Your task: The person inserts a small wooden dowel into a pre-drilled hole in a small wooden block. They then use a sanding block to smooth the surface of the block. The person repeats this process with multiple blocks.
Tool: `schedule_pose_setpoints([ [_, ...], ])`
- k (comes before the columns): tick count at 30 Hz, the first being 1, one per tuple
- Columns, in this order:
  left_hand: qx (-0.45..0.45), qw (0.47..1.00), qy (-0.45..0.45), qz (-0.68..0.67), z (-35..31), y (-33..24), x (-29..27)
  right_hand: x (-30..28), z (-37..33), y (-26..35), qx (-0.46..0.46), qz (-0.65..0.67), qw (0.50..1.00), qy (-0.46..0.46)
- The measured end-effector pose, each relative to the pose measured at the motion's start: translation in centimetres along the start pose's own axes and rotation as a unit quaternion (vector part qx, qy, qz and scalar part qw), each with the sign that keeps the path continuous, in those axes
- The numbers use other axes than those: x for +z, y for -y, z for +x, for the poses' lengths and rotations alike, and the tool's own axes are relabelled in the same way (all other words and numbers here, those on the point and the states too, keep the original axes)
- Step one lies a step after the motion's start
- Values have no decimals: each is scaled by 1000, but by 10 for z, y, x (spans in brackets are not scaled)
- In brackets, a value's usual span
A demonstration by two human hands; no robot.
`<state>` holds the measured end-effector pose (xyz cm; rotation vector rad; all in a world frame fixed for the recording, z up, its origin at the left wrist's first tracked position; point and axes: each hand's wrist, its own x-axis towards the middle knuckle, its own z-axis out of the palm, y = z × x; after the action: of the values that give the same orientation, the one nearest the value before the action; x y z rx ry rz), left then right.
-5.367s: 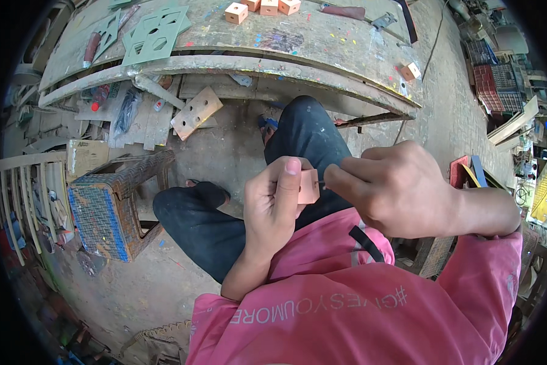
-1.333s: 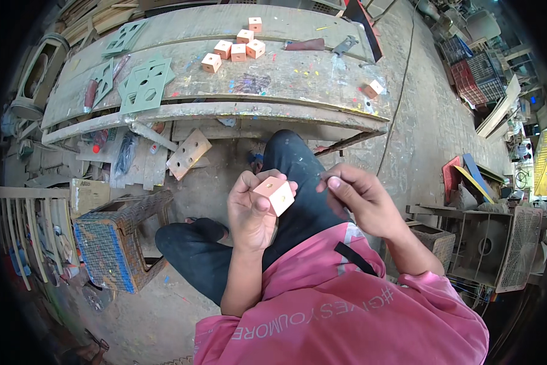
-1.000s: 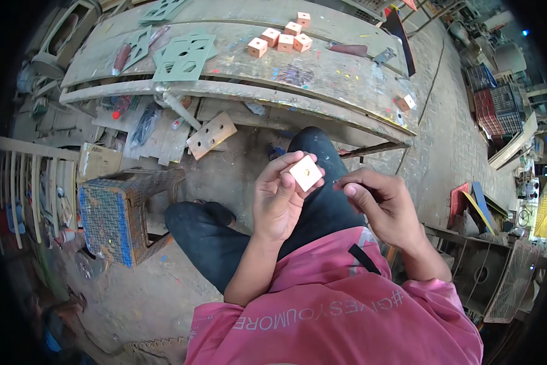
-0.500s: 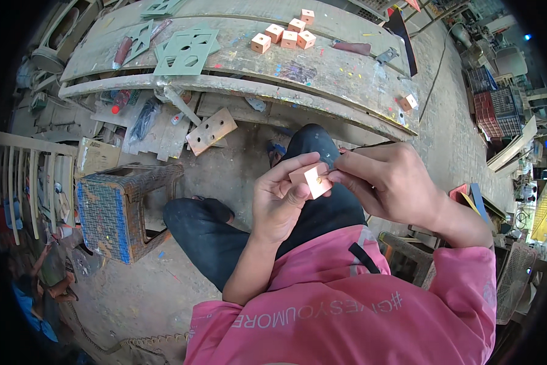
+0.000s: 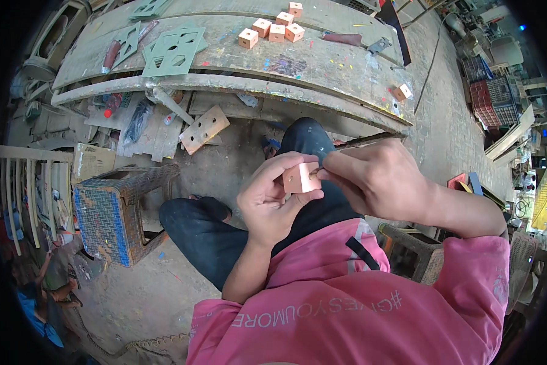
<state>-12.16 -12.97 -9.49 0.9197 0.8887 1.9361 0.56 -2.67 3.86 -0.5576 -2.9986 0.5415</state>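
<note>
My left hand grips a small pale wooden cube between thumb and fingers, above my lap. Two of the cube's visible faces have a hole. My right hand is closed at the cube's right side, its thumb and forefinger pinched at the hole there. A thin brownish tip shows between those fingers and the hole; too little of it shows to name it. On the workbench ahead, several similar cubes are grouped, and one single cube lies near the right end.
Green stencil plates and a dark red-handled tool lie on the bench's left. Another dark red handle is farther right. A woven stool stands left of my legs. Below the bench leans a board with holes. Another person is at lower left.
My left hand has turned the cube, so a second holed face shows, and shifted slightly left. My right hand has moved a little left too, still pinching at the hole.
</note>
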Motion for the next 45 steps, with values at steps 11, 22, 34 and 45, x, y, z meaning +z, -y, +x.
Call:
schedule_pose_setpoints([
  [11, 292, 913, -4, 286, 10, 1, 10, 5, -4, -11, 172, 246, 949, 94],
  [22, 233, 961, -20, 148, 7, 10, 13, -24, 2, -15, 353, 564, 699, 262],
  [34, -1, 988, 20, -154, -3, -11, 19, -18, -13, 9, 55, 167, 984, -24],
  [45, -141, 969, 50, -196, -7, -23, 6, -16, -8, 14, -72, -22, 997, -26],
])
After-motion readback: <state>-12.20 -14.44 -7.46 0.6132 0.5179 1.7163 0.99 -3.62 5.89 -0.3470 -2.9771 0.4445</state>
